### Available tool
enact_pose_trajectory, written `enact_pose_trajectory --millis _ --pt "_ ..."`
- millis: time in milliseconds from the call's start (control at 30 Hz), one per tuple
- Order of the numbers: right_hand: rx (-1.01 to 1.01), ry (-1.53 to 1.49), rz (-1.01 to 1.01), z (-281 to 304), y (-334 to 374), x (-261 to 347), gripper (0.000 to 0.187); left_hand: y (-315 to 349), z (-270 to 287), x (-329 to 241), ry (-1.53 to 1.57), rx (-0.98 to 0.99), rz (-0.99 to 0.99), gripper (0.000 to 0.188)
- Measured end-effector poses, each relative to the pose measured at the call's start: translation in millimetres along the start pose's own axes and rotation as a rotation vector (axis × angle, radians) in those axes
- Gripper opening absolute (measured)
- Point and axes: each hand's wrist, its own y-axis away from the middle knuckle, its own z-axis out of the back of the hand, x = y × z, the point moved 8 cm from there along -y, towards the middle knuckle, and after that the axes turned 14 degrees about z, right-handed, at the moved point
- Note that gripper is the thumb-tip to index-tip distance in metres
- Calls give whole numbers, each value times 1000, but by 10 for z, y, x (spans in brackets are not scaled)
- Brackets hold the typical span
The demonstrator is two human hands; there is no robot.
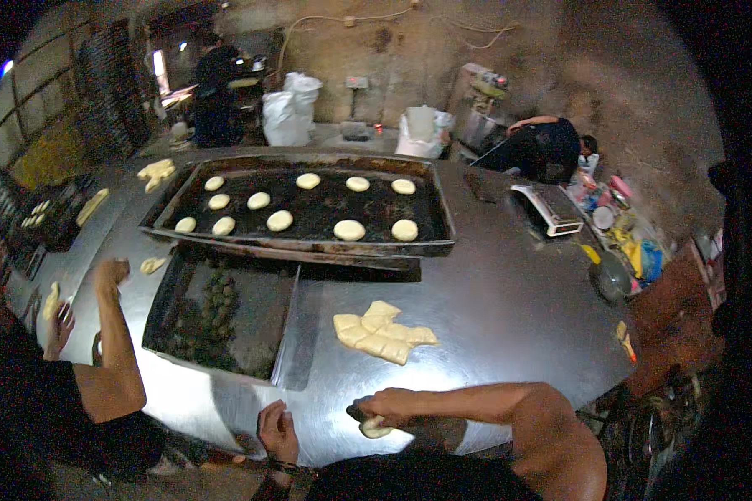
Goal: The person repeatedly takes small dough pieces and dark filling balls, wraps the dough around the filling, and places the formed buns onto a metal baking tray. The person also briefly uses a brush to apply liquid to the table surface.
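Note:
At the front edge of the metal table, my right hand [390, 406] is closed on a small piece of pale dough [376, 428]. Something dark shows at its fingertips, too blurred to name. My left hand [276, 430], with a dark band at the wrist, is held to the left, its fingers loosely bent and nothing visible in them. Just beyond my hands lies a larger slab of dough [382, 332], marked into joined portions. To its left is a dark shallow tray [263, 355] holding several dark greenish balls [217, 296].
A large black baking tray [326, 238] with several flattened dough rounds [280, 220] spans the far side. At left, a co-worker's arm [113, 334] reaches over dough. Another person [551, 146] bends at the far right, near a white box-shaped device [547, 210] and a grey bowl [612, 277].

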Motion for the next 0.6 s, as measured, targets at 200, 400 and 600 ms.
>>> enact_pose_trajectory --millis 200,400,600 --pt "-790 536 101 2923 585 538 34 -28 -190 -135 -103 120 -204 21" --pt "-1818 947 -204 4117 1275 -408 9 -115 -237 -211 -38 66 -399 17" --pt "-1417 464 -86 3167 1012 -1689 21 -27 -229 38 -105 69 -213 13"
